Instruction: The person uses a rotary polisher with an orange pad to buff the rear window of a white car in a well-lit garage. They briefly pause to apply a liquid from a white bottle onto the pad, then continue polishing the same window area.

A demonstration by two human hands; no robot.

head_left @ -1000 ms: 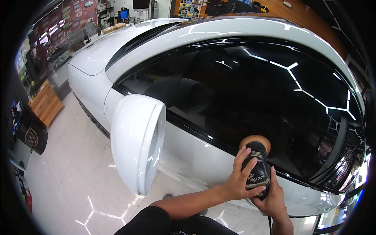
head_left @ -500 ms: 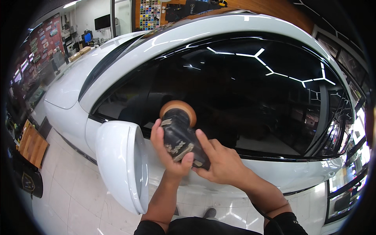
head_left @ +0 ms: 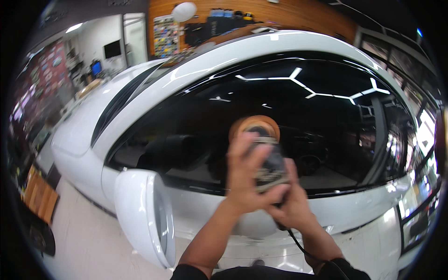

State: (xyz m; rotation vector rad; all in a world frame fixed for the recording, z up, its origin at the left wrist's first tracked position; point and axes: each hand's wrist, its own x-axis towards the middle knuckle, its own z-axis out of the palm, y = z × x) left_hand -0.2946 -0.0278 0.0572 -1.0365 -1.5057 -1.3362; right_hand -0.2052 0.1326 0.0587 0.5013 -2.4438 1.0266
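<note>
A black power polisher (head_left: 271,164) with a round orange pad (head_left: 238,128) is between my two hands, blurred by motion. The pad meets the dark side window (head_left: 196,121) of a white car. My left hand (head_left: 247,172) wraps over the polisher's head and left side, its fingers near the pad. Around the rear grip, my right hand (head_left: 294,200) is closed. From the grip's lower end a black cord (head_left: 298,245) runs down along my right forearm.
The car's white side mirror (head_left: 137,210) juts out at my left, below the window. A wooden crate-like piece (head_left: 41,193) stands on the pale tiled floor (head_left: 88,233) at far left. Glass panels (head_left: 420,186) are at the right.
The polisher and both hands have moved right along the window. My left hand now reaches farther over the polisher's head. The view has tilted up slightly.
</note>
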